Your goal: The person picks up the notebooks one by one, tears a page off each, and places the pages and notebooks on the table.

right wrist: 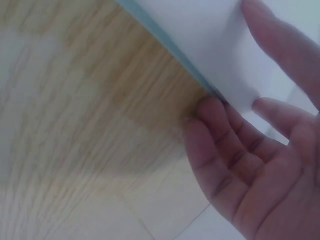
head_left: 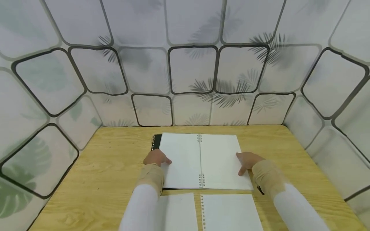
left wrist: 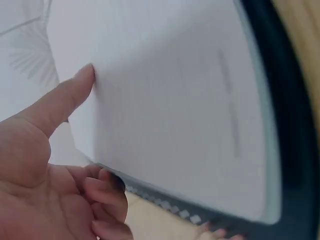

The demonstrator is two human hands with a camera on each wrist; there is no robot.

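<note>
A ring-bound notebook (head_left: 180, 154) lies spread flat on the wooden table, both facing pages blank. Its black cover (head_left: 156, 141) shows past the left page, with binding holes along the edge. My left hand (head_left: 156, 158) grips the notebook's left side, thumb on the white page and fingers curled at the dark edge, as the left wrist view shows. On the opposite side my right hand (head_left: 250, 160) holds the right edge. Two of its digits lie over the page, and the other fingers (right wrist: 212, 117) curl against the edge; their tips are partly hidden.
Two loose white sheets lie nearer me, a left sheet (head_left: 180, 211) partly covered by my left sleeve and a right sheet (head_left: 229, 211) with punched holes. The wooden table (head_left: 115, 160) meets patterned fabric walls (head_left: 190, 109) at its back and sides.
</note>
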